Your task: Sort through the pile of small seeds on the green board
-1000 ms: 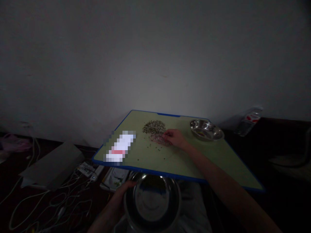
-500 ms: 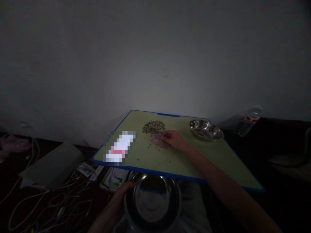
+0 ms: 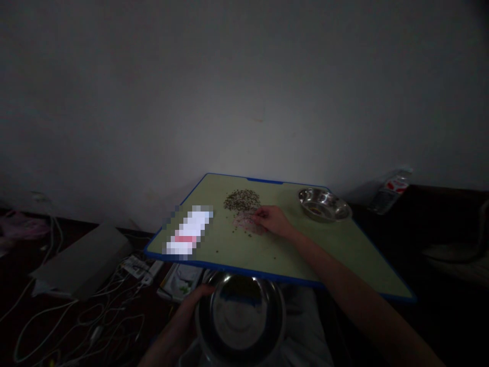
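The near bowl (image 3: pixel 239 322) is smooth, glossy metal; the far bowl (image 3: pixel 338 208), shiny metal too; the pinkish sheet (image 3: pixel 243 221) looks like thin, translucent plastic; the tabletop (image 3: pixel 244 255) looks smooth and matt; the wall (image 3: pixel 244 112), matt.

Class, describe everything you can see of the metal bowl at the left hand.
The metal bowl is round, silvery and shiny, like stainless steel, with a wide, flat, reflective bottom. Its open mouth faces up towards the camera. A dark greenish patch shows towards its far side; contents or reflection, I cannot tell. It is just below the near edge of the blue-rimmed table, and the left hand holds its left side.
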Demonstrator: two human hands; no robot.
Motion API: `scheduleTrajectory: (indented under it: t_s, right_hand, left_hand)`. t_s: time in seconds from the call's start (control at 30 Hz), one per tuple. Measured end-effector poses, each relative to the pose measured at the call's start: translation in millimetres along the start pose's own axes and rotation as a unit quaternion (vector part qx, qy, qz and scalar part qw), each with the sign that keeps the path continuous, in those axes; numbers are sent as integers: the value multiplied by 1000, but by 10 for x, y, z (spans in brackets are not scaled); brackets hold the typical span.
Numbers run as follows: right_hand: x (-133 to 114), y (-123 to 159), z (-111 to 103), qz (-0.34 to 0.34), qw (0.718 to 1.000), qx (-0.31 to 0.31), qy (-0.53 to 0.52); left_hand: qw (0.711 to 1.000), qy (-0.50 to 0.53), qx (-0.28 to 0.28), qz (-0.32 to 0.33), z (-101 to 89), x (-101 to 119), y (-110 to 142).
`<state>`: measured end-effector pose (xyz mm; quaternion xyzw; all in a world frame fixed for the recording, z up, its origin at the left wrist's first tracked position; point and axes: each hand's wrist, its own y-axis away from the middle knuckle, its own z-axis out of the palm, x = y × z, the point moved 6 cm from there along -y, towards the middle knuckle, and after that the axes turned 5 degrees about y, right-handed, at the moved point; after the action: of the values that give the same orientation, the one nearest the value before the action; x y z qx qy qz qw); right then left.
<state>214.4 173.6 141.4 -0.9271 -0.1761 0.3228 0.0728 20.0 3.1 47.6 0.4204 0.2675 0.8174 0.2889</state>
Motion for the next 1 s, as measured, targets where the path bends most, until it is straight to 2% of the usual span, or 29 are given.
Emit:
scheduleTrajectory:
  t_s: [0.23,0.4,0.57,0.77,1.0]
  right_hand:
    - [44,-8,-7,9,1000,2,-1]
    - [45,-15,5,14,1000,-8,-6]
    - [6,-1,-6,0,1000,-5,18]
    - [-4,7,1,-9,1000,-9,4]
    - [-45,22,6,-14,999,-29,-14]
  left_hand:
    - [1000,4,12,6,-53,-11,-20]
    - [1000,-5,10,6,-25,3,-15]
    - [1000,-2,10,-5,-12,10,0]
    - [999,-12,27,12,-24,18,24]
    - [1000,-16,19,6,-4,9,26]
